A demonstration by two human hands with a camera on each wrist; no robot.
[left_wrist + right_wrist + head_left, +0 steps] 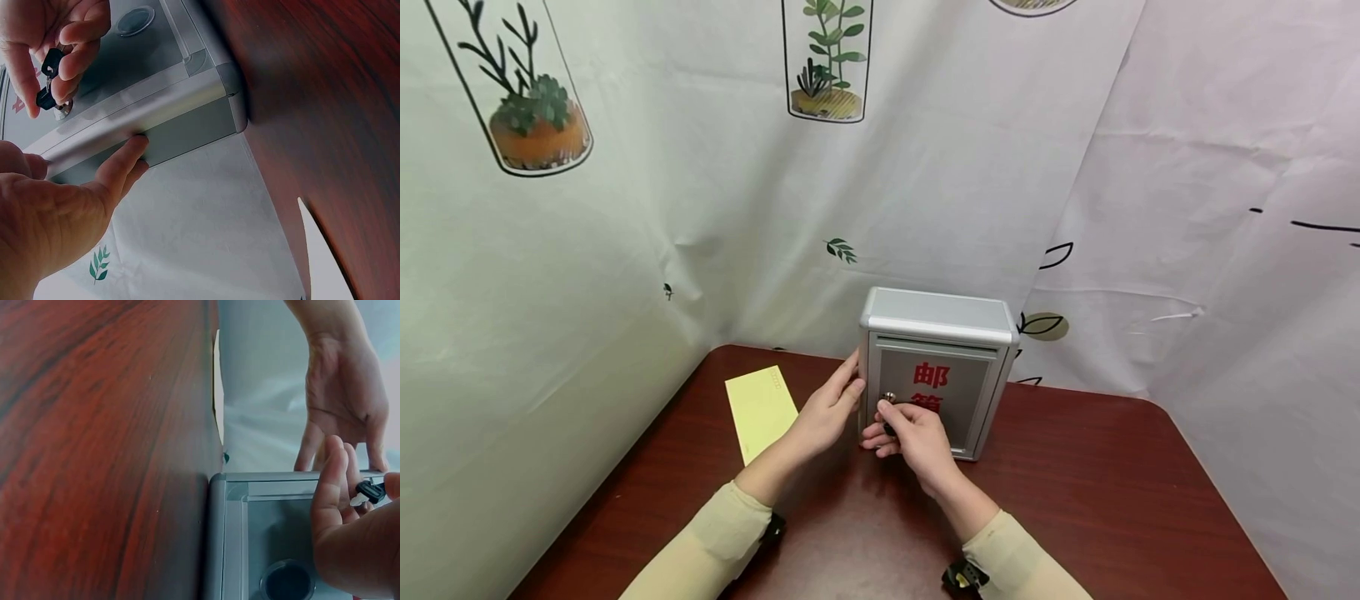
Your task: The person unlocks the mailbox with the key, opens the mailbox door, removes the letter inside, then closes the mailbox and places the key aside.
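Note:
A grey metal mailbox [936, 312] with red characters on its door stands upright on the table. My left hand [826, 412] rests against its left side, fingers extended along the panel in the left wrist view. In front of the door, my right hand [923, 442] pinches a black-headed key [45, 99] between thumb and finger at the lock [62, 111]. A second black-headed key [52, 61] hangs joined to it beside the curled fingers; its silver blade shows in the right wrist view. How deep the pinched key sits is hidden.
A yellow envelope [762, 408] lies flat on the dark red wooden table [1075, 483], left of the mailbox. White cloth [737, 208] printed with plants hangs close behind the table and at both sides. A round dark window [287, 581] sits low in the mailbox door.

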